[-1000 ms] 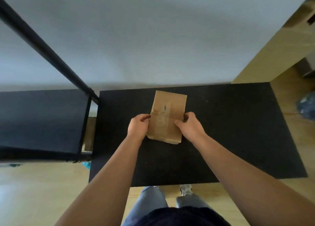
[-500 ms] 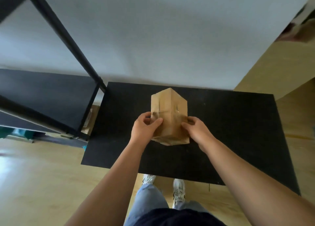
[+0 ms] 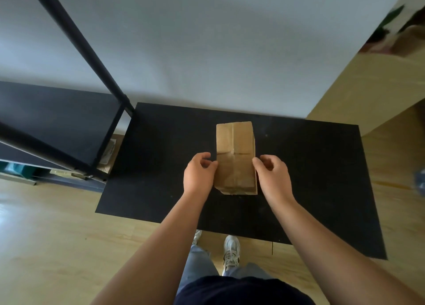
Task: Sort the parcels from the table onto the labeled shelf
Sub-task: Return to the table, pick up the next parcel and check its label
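Note:
A brown cardboard parcel (image 3: 235,157) lies on the black table (image 3: 161,166), its long side pointing away from me and a taped seam facing up. My left hand (image 3: 199,174) rests against its left side with curled fingers. On the opposite side, my right hand (image 3: 272,175) touches the parcel's edge with its fingertips. The parcel is held between the two hands. The black metal shelf (image 3: 57,113) stands to the left of the table, its board bare where I can see it. No labels on the shelf show from here.
A slanted black shelf post (image 3: 92,58) crosses the upper left. Something brown with a paper label (image 3: 108,154) lies low between the shelf and the table. A light wooden unit (image 3: 368,86) stands at the right, with a blue object (image 3: 419,182) on the floor.
The parcel was tipped up on an edge and turned over; a different face with a seam now points up. The view shifted back and left, showing more of the shelf.

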Tool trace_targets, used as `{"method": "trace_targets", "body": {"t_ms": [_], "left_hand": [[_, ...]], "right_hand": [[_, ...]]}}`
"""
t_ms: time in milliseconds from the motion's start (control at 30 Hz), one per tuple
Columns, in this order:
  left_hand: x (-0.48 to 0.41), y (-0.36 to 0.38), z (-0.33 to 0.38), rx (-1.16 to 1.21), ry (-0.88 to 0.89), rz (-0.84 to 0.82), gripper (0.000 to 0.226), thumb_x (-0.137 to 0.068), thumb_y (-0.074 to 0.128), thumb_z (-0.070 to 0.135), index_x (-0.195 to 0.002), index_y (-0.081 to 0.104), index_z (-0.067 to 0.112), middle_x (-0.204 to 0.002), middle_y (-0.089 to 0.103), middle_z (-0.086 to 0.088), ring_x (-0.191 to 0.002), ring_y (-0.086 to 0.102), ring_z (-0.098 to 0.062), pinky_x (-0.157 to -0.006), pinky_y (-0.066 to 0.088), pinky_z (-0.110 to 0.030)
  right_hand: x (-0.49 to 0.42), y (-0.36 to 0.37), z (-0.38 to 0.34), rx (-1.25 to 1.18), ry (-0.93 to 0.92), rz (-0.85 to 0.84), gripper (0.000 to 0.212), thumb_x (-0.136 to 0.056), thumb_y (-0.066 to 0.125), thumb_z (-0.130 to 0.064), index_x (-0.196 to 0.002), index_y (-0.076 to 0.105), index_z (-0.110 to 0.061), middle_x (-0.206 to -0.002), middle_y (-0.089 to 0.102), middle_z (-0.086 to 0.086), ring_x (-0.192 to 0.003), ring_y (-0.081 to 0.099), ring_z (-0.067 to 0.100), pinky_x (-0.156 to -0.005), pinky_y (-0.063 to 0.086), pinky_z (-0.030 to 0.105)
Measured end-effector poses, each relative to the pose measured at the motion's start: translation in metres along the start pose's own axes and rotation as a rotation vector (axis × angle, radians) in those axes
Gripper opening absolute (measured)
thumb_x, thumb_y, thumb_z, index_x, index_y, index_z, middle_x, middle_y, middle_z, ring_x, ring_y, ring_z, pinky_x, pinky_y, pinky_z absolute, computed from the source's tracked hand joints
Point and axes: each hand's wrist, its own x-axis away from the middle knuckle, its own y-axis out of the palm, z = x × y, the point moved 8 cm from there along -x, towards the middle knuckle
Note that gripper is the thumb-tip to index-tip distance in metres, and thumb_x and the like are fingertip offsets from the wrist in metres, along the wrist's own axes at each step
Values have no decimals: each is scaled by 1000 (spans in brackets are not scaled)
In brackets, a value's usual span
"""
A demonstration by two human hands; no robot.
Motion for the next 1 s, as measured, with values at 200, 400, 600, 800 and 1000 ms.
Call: {"method": "trace_targets", "body": {"t_ms": [200, 400, 600, 800, 1000], "left_hand": [[1, 17, -3, 27, -46, -70, 26, -101, 54, 18, -120, 72, 15, -112, 72, -2, -98, 68, -18, -85, 58, -35], [4, 4, 11, 51, 12, 35, 27, -100, 54, 19, -119, 74, 19, -113, 72, 2, -101, 66, -15, -85, 57, -32], [8, 10, 35, -104, 186, -19, 25, -100, 56, 19, -115, 76, 24, -117, 66, 7, -101, 60, -10, -64, 45, -13], [2, 5, 11, -176, 146, 34, 37, -95, 61, 13, -129, 67, 27, -135, 56, 0, -124, 53, -20, -93, 53, -31], [1, 6, -13, -165, 10, -99, 46, -98, 60, 17, -143, 54, 21, -141, 56, -2, -117, 56, -15, -74, 48, -18]], "right_hand": [[9, -1, -4, 97, -98, -10, 43, -96, 66, -26, -136, 55, -19, -119, 62, -3, -96, 57, 8, -65, 41, 14], [9, 4, -6, 92, -107, -76, 39, -97, 64, -20, -135, 53, -23, -108, 57, -9, -98, 62, 12, -66, 44, 16], [8, 28, 4, -55, 66, -213, 51, -97, 63, -30, -144, 46, -21, -134, 60, 2, -115, 61, 18, -76, 47, 23], [6, 20, 20, -40, 151, -221, 51, -99, 59, -33, -146, 46, -19, -142, 57, 5, -128, 57, 23, -87, 44, 30], [8, 19, 25, -56, 160, -221, 54, -97, 62, -36, -146, 46, -19, -142, 58, 5, -128, 57, 25, -91, 47, 33]]}}
